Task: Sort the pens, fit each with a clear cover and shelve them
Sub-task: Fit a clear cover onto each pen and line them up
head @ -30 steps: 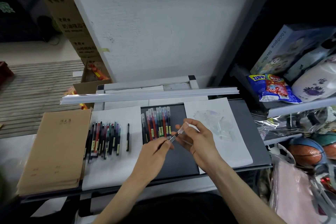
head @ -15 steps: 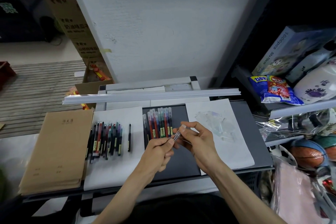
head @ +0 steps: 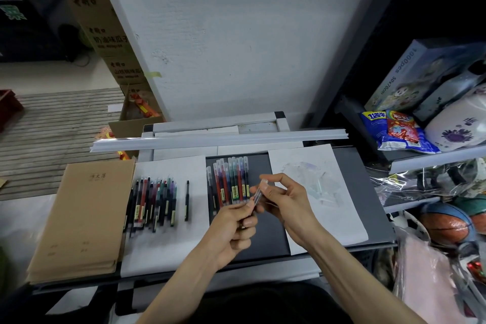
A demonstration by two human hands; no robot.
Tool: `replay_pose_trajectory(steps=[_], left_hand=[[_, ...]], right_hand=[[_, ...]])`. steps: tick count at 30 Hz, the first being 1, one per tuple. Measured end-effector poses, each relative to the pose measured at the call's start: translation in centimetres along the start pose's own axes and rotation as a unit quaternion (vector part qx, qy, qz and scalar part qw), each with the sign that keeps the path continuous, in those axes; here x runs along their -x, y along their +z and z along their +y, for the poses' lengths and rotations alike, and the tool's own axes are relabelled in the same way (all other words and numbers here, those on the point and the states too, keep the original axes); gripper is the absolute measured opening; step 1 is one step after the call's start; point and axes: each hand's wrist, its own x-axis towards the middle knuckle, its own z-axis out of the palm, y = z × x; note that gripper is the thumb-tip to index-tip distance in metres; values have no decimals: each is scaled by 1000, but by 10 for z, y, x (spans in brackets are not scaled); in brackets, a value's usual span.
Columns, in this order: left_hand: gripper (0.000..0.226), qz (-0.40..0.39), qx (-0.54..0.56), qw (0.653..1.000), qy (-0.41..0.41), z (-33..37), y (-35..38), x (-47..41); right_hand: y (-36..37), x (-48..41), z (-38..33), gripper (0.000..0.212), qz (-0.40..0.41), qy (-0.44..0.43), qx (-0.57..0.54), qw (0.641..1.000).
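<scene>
Your left hand (head: 236, 229) grips a pen (head: 253, 204) by its lower end; your right hand (head: 284, 200) pinches the clear cover (head: 258, 192) at its upper end, over the dark tray (head: 263, 242). Covered pens (head: 231, 181) lie in a row just behind; uncovered pens (head: 155, 200) lie left on white paper (head: 163, 244)

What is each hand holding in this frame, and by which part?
Both hold one pen: the left hand grips its lower barrel, and the right hand pinches the clear cover at its upper end.
</scene>
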Motion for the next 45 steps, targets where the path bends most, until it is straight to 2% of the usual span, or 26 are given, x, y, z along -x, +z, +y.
replay_pose_trajectory(steps=[4,7,12,14,18,21,24,28,34,38,45], left_hand=[[28,45,-116,991,46,-6,-8,-13],[24,111,-242,962,55,-5,-13,-20],[19,127,-319,937,64,-2,-27,-38],[14,186,-375,902,104,2,-34,-46],[20,296,-427,840,155,17,-58,-53],[25,352,-457,803,148,24,-82,-56],[26,375,-460,794,134,26,-98,-60],[27,380,-483,778,131,26,-106,-69],[26,381,-486,774,140,29,-103,-80],[27,372,-478,783,138,30,-104,-83],[28,360,-480,787,140,29,-102,-79]], right_hand=[[-4,-3,10,21,1,12,18,1000],[-10,-4,22,32,-3,29,70,997],[-29,-7,33,25,55,47,196,978],[-43,-9,36,23,79,43,322,942],[-73,-10,43,31,136,7,549,825],[-88,-11,47,36,178,-21,629,757],[-100,-13,51,43,201,-35,673,711],[-107,-18,56,43,187,-15,678,711],[-110,-23,55,40,178,-33,683,708],[-113,-29,51,35,173,-35,694,698],[-118,-39,46,31,184,-32,684,705]])
